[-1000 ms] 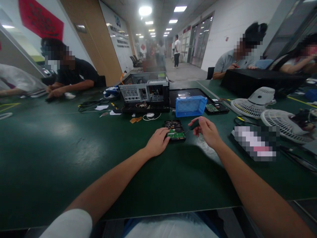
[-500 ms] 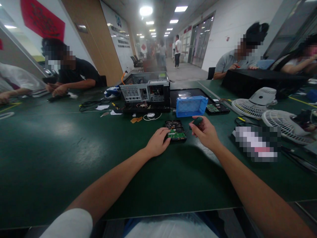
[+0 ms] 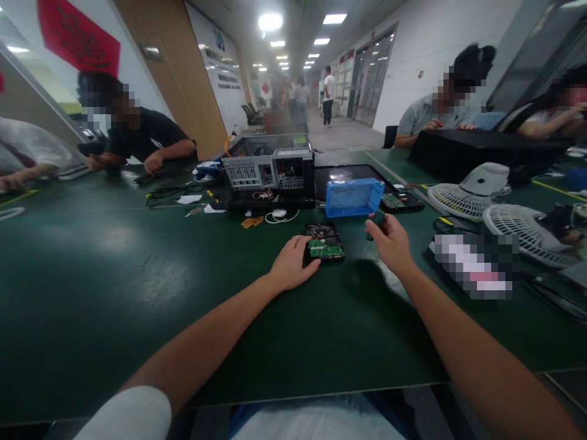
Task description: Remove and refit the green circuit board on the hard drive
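Note:
A hard drive (image 3: 324, 241) lies on the green table (image 3: 137, 275) with its green circuit board facing up. My left hand (image 3: 293, 264) rests on its near left corner, fingers curled against the edge, holding it steady. To the right of the drive, my right hand (image 3: 391, 242) is closed round a small screwdriver (image 3: 376, 220) with a dark green handle; the thin shaft points down, off the drive. A blue plastic bin (image 3: 353, 196) stands just behind the drive.
An open computer case (image 3: 270, 168) sits behind the bin, with cables and paper scraps to its left. A second circuit board (image 3: 401, 200) and two white fans (image 3: 472, 189) lie at the right. Other people sit along both sides of the table.
My right hand has drawn the screwdriver away from the drive, to the right, and turned it more upright. My left hand stays on the drive. The person at the far left has shifted an arm.

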Available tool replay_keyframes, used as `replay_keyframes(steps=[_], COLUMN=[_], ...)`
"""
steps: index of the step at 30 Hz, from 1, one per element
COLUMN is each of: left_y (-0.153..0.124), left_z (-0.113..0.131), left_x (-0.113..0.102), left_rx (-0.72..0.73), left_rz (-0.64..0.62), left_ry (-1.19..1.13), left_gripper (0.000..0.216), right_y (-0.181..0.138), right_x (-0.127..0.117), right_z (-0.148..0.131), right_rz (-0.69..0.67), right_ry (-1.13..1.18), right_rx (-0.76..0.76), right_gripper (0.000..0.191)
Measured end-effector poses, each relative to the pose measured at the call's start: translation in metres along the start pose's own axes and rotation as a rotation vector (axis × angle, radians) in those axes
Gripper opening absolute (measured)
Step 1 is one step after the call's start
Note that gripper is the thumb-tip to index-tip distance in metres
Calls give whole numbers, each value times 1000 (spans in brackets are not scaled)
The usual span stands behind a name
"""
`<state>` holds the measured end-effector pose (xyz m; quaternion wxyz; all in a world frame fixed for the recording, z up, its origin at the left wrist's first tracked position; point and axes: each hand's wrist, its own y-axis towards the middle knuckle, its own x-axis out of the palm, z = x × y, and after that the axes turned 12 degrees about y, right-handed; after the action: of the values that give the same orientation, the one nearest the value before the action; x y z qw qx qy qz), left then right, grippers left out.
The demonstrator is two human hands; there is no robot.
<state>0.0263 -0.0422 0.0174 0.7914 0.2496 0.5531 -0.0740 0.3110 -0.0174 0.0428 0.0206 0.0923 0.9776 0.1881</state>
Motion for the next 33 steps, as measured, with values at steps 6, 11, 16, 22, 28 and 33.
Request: replay_keyframes(steps=[6, 11, 16, 22, 28, 33], left_y=[0, -1, 0, 1, 2, 2], left_z=[-5, -6, -4, -6, -11, -13], left_x=[6, 9, 8, 9, 12, 10], left_rx=[-85, -83, -44, 13, 74, 75], left_rz=[9, 21, 28, 4, -9, 6], left_ry=[30, 24, 46, 43, 66, 63], left_gripper=[68, 69, 68, 69, 47, 46], right_y=[-3, -10, -11, -9, -14, -18], right_x=[0, 5, 10, 7, 14, 20], right_z=[1, -6, -9, -6, -5, -8], right_rz=[-149, -259, -246, -198, -332, -360], right_ry=[150, 49, 30, 38, 68, 106], right_rx=[398, 605, 547, 507, 616, 633], right_gripper=[18, 20, 24, 24, 38, 46])
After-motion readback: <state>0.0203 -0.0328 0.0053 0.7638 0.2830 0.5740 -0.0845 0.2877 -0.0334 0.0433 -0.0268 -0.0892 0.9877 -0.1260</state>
